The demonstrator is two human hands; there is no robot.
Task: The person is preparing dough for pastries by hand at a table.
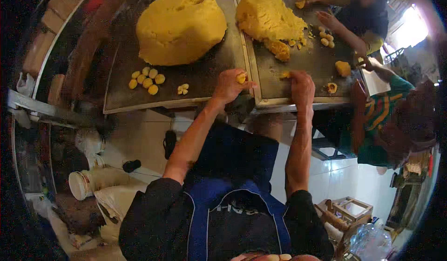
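My left hand (229, 86) is closed around a small piece of yellow dough (241, 78) above the near edge of the table, by the seam between two tabletops. To its right, my right hand (302, 88) is bent down at the table with its fingertips on a small yellow dough bit (284, 75). A big smooth yellow dough mound (181, 28) lies beyond my left hand. Past my right hand sits a rougher, crumbling dough mound (267, 16). Several round dough balls (148, 79) and a little cluster of pale pieces (183, 89) rest left of my left hand.
On the right, a dough lump (343, 68), a hollowed dough piece (332, 88) and several dough balls (327, 38) lie on the table. One person's hands (328, 19) work at the far right; another person in green (386, 102) sits nearer. A white bucket (80, 185) stands lower left.
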